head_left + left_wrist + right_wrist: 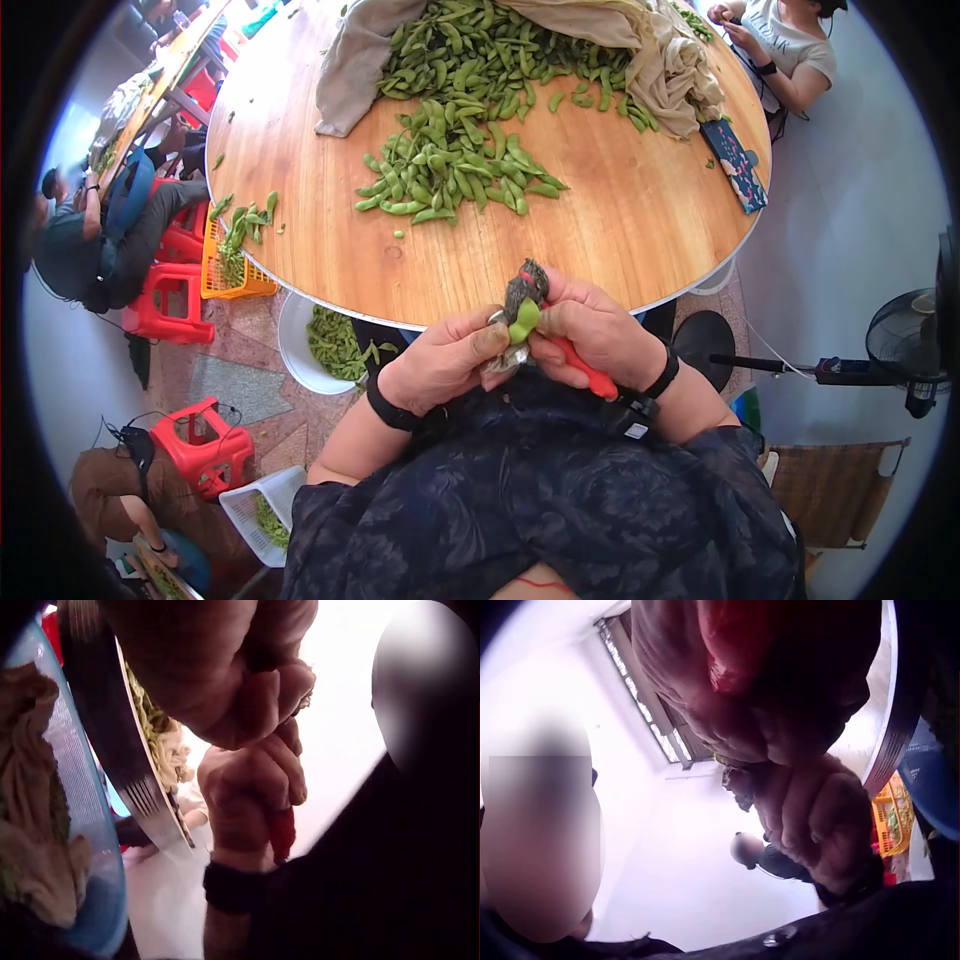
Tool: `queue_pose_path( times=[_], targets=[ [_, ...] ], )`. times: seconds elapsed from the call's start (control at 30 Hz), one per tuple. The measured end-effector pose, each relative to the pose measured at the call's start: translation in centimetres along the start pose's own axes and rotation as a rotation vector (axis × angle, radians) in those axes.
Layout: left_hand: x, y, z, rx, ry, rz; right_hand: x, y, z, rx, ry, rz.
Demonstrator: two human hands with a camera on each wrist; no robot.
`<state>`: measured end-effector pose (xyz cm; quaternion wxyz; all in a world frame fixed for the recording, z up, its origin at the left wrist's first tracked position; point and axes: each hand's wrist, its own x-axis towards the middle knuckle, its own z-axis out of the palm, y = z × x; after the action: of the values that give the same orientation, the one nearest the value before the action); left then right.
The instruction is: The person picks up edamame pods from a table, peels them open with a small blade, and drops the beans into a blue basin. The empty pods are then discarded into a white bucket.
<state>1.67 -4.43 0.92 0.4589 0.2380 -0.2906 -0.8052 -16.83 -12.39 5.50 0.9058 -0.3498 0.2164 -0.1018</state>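
In the head view both hands meet just off the round table's near edge. The left hand (pixel 445 358) pinches a green pod (pixel 524 320) between thumb and fingers, with dark, wet-looking material (pixel 524 284) behind it. Curled round a red-handled tool (pixel 592 372) is the right hand (pixel 598 335); its fingertips meet the pod's other side, and the tool's working end is hidden. In the left wrist view the left hand (pixel 217 667) is above the right hand (pixel 244 787). The right wrist view shows the right hand (pixel 765 682) close up and the left hand (pixel 817 817) beyond.
Green pods (pixel 455 170) lie heaped on the wooden table (pixel 300 240), beside a beige cloth (pixel 350 75) and a dark patterned case (pixel 735 165). A white bucket (pixel 296 345) and yellow basket (pixel 238 285) stand at left below; a fan (pixel 900 345) stands at right. Other people sit around.
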Motion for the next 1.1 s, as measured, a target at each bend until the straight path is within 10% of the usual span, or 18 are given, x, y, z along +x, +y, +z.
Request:
queue_pose_path(
  times=[0.07, 0.17, 0.4, 0.47, 0.57, 0.77, 0.97, 1.1],
  targets=[
    [0.2, 0.0, -0.1, 0.158, 0.111, 0.015, 0.5, 0.6, -0.7, -0.120, 0.082, -0.108],
    [0.5, 0.7, 1.3, 1.515, 0.330, 0.614, 0.3, 0.9, -0.8, -0.250, 0.165, -0.140],
    [0.5, -0.2, 1.4, 1.446, 0.312, 0.690, 0.3, 2.5, -0.1, -0.316, 0.171, -0.316],
    [0.2, -0.7, 1.9, 0.621, 0.409, 0.265, 0.2, 2.4, 0.3, -0.319, 0.218, -0.269],
    [-0.2, -0.6, 1.6, 0.413, 0.348, 0.162, 0.0, 2.1, -0.3, -0.290, 0.201, -0.160],
    [-0.6, -1.0, 1.0, 0.744, 0.390, 0.307, 0.0, 2.4, 0.0, -1.079, 0.454, -0.676],
    [-0.9, -0.6, 1.3, 1.261, 0.366, 0.500, -0.3, 2.4, -1.0, -1.161, 0.317, -0.525],
    [-1.0, -0.4, 1.3, 1.117, 0.263, 0.331, -0.9, 1.8, -0.8, -1.264, 0.279, -0.433]
  ],
)
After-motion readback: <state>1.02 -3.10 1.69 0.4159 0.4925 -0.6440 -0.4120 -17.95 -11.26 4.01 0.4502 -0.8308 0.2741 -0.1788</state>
